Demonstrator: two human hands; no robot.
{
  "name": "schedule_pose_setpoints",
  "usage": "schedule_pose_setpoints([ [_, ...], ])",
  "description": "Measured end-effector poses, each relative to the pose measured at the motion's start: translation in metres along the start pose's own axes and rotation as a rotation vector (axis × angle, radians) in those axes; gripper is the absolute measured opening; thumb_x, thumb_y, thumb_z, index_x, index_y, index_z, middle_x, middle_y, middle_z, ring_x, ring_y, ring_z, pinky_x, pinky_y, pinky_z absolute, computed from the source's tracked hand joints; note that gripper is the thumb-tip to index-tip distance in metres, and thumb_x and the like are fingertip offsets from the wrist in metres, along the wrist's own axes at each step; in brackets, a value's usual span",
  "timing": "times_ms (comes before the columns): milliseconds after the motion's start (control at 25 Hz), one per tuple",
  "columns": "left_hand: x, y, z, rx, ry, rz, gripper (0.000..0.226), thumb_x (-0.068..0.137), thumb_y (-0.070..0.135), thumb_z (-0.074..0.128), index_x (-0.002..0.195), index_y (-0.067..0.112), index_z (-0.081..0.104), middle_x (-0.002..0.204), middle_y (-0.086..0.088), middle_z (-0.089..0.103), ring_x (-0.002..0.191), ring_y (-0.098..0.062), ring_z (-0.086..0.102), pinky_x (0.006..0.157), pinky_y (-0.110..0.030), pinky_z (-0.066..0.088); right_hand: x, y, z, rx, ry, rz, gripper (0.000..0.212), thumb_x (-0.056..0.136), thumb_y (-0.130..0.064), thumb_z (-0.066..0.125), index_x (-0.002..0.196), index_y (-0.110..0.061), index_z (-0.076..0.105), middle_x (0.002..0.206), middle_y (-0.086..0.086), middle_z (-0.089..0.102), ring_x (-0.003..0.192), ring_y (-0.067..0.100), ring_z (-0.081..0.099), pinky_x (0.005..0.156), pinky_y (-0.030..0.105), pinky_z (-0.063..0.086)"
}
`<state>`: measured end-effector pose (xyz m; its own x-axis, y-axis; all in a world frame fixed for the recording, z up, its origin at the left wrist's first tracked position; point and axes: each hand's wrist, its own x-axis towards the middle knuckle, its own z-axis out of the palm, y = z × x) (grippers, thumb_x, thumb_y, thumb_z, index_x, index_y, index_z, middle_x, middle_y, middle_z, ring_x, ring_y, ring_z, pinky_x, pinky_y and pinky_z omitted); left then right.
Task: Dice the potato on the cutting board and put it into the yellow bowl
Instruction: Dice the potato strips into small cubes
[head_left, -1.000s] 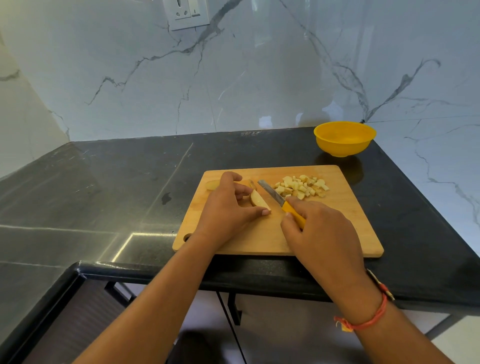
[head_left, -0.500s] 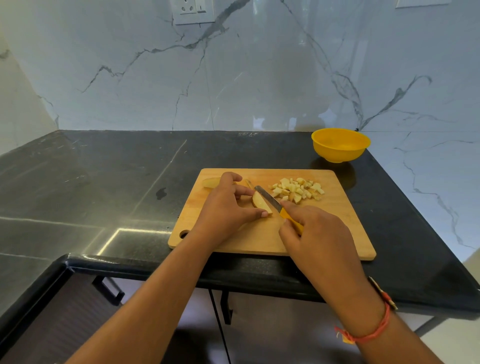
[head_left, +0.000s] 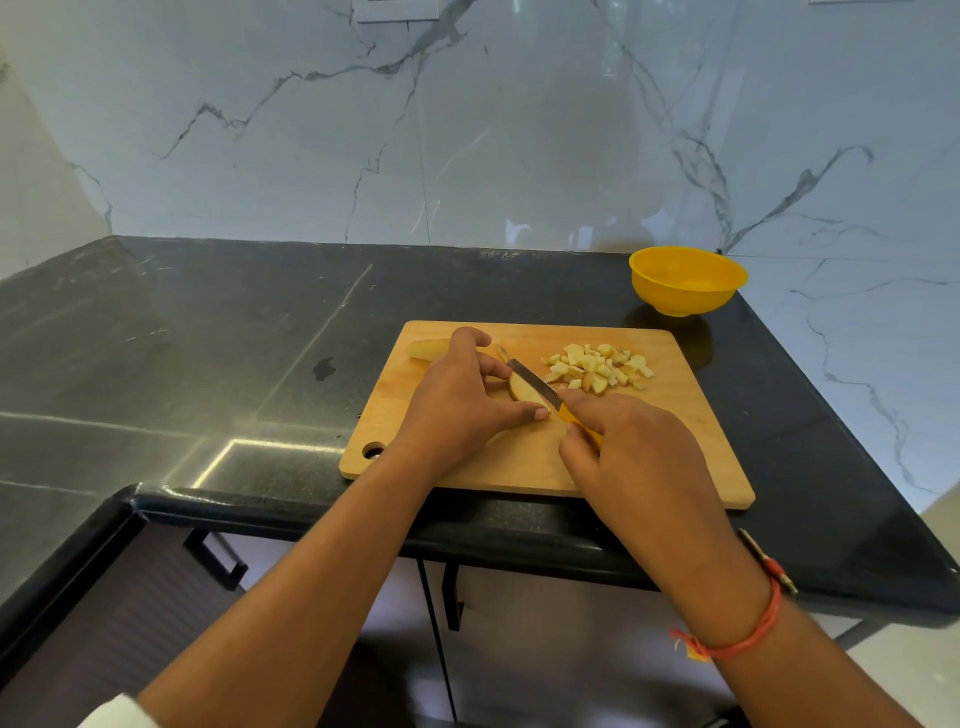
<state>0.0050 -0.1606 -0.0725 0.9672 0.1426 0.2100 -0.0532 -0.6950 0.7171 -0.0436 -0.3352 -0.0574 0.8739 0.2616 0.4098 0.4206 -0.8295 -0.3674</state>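
Knife handle (head_left: 583, 429) apparently within right hand (head_left: 641, 457)

A home kitchen: black stone counter (head_left: 208, 338), marble backsplash (head_left: 467, 130), cabinets (head_left: 545, 649) below.

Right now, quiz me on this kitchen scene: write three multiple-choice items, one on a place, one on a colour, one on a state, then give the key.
1. The yellow bowl stands: A on the counter beyond the cutting board's far right corner; B on a stove; C in a sink.
2. The handle of the knife is: A black; B yellow; C red.
3. The left hand: A lies flat, idle; B lifts the bowl; C holds a potato piece on the board.
Key: A, its base sits on dark counter past the board; B, yellow shows at the right hand's fingers; C, its fingers curl round the piece beside the blade.
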Motion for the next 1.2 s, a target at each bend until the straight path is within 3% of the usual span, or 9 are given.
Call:
schedule_pose_setpoints([
  [240, 0.000, 0.000, -0.001, 0.009, 0.004, -0.002, 0.089, 0.060, 0.051, 0.088, 0.129, 0.024, 0.041, 0.101, 0.016, 0.064, 0.106, -0.007, 0.056, 0.092, -0.028, 0.050, 0.008, -0.002, -0.007, -0.089, -0.076, -0.088, 0.045, 0.101, -0.031, 0.042, 0.146, -0.033, 0.041, 0.108, -0.007, 0.061, 0.089, 0.007, 0.049, 0.073, 0.020, 0.035],
  [480, 0.000, 0.001, -0.002, -0.001, 0.019, 0.001, 0.079, 0.062, 0.045, 0.088, 0.125, 0.024, 0.044, 0.093, 0.014, 0.066, 0.089, -0.001, 0.059, 0.072, -0.010, 0.042, 0.016, -0.009, -0.010, -0.175, -0.184, -0.134, 0.044, 0.101, -0.025, 0.042, 0.146, -0.027, 0.041, 0.111, -0.002, 0.061, 0.099, 0.015, 0.056, 0.082, 0.028, 0.046],
  [560, 0.000, 0.001, -0.002, -0.002, 0.021, 0.004, 0.076, 0.063, 0.043, 0.088, 0.123, 0.024, 0.045, 0.091, 0.014, 0.066, 0.088, -0.001, 0.060, 0.070, -0.009, 0.042, 0.023, -0.013, -0.014, -0.206, -0.254, -0.146, 0.041, 0.101, -0.025, 0.044, 0.142, -0.022, 0.046, 0.108, 0.000, 0.059, 0.098, 0.016, 0.056, 0.080, 0.030, 0.046],
  [640, -0.001, 0.002, -0.002, 0.001, 0.024, 0.007, 0.074, 0.064, 0.042, 0.088, 0.122, 0.024, 0.045, 0.091, 0.014, 0.066, 0.088, -0.001, 0.060, 0.070, -0.009, 0.042, 0.027, -0.018, -0.020, -0.221, -0.388, -0.100, 0.046, 0.101, -0.025, 0.046, 0.147, -0.023, 0.038, 0.119, 0.003, 0.057, 0.108, 0.019, 0.056, 0.087, 0.032, 0.045],
  [720, -0.001, 0.003, -0.002, 0.005, 0.031, 0.008, 0.073, 0.064, 0.041, 0.088, 0.122, 0.024, 0.045, 0.091, 0.013, 0.066, 0.087, -0.001, 0.059, 0.070, -0.009, 0.042, 0.023, -0.016, -0.020, -0.232, -0.351, -0.122, 0.041, 0.100, -0.023, 0.047, 0.141, -0.019, 0.046, 0.108, 0.002, 0.058, 0.097, 0.017, 0.056, 0.079, 0.031, 0.046],
  [840, -0.002, 0.003, -0.002, 0.005, 0.039, 0.016, 0.072, 0.065, 0.039, 0.088, 0.120, 0.023, 0.045, 0.092, 0.013, 0.066, 0.087, 0.001, 0.059, 0.070, -0.010, 0.043, 0.010, -0.010, -0.018, -0.239, -0.204, -0.198, 0.023, 0.096, -0.017, 0.045, 0.111, -0.013, 0.061, 0.080, -0.005, 0.044, 0.073, 0.015, 0.048, 0.062, 0.027, 0.033],
  [1120, -0.002, 0.003, -0.002, 0.018, 0.040, 0.034, 0.070, 0.065, 0.039, 0.088, 0.117, 0.024, 0.044, 0.091, 0.013, 0.064, 0.087, 0.000, 0.059, 0.074, -0.015, 0.049, 0.009, -0.009, -0.018, -0.281, -0.240, -0.195, 0.020, 0.095, -0.018, 0.046, 0.105, -0.013, 0.061, 0.077, -0.005, 0.047, 0.074, 0.018, 0.057, 0.061, 0.027, 0.035],
  [1200, -0.002, 0.003, -0.002, 0.014, 0.035, 0.034, 0.071, 0.065, 0.040, 0.088, 0.118, 0.025, 0.044, 0.091, 0.013, 0.064, 0.086, 0.000, 0.059, 0.073, -0.014, 0.048, 0.007, -0.011, -0.022, -0.280, -0.266, -0.171, 0.024, 0.096, -0.020, 0.045, 0.114, -0.014, 0.061, 0.082, -0.004, 0.053, 0.080, 0.017, 0.059, 0.064, 0.027, 0.040],
])
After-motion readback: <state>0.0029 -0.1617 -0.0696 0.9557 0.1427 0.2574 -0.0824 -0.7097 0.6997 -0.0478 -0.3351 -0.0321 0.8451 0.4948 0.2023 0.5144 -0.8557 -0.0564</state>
